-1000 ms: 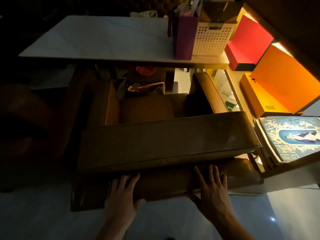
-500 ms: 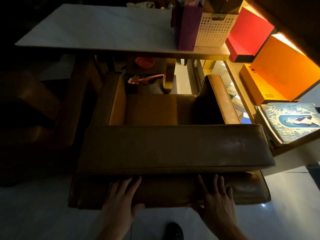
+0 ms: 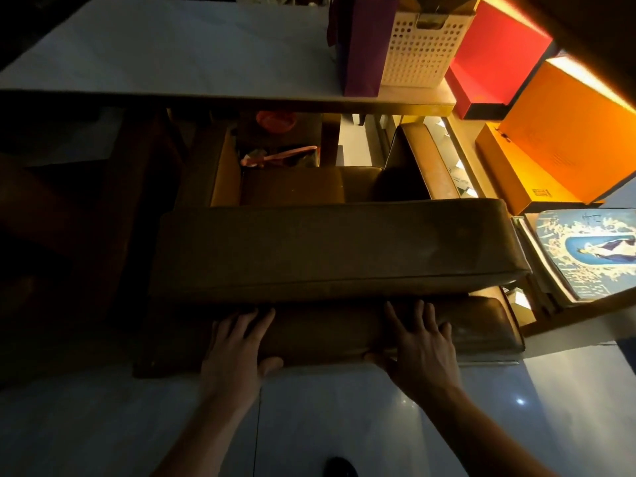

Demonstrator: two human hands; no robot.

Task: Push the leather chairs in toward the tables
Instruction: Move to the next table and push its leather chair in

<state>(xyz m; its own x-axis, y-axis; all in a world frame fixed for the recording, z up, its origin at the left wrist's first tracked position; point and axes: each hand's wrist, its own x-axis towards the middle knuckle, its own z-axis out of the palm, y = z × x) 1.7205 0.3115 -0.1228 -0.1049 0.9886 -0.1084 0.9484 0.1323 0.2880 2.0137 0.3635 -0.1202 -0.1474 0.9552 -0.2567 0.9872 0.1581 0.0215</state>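
Note:
A brown leather chair fills the middle of the head view, seen from behind its thick backrest. Its seat and armrests reach under the near edge of a white-topped table. My left hand lies flat on the lower back of the chair, fingers spread, thumb under the edge. A little to its right, my right hand presses the same padded panel, also with fingers apart. Neither hand closes around anything.
On the table's right end stand a purple bag and a white perforated basket. Red and orange boxes and a blue illustrated book crowd the chair's right side. A second dark chair sits at left.
The chair has slid forward, its seat now further under the table edge. Both hands stayed pressed on its lower back and moved with it.

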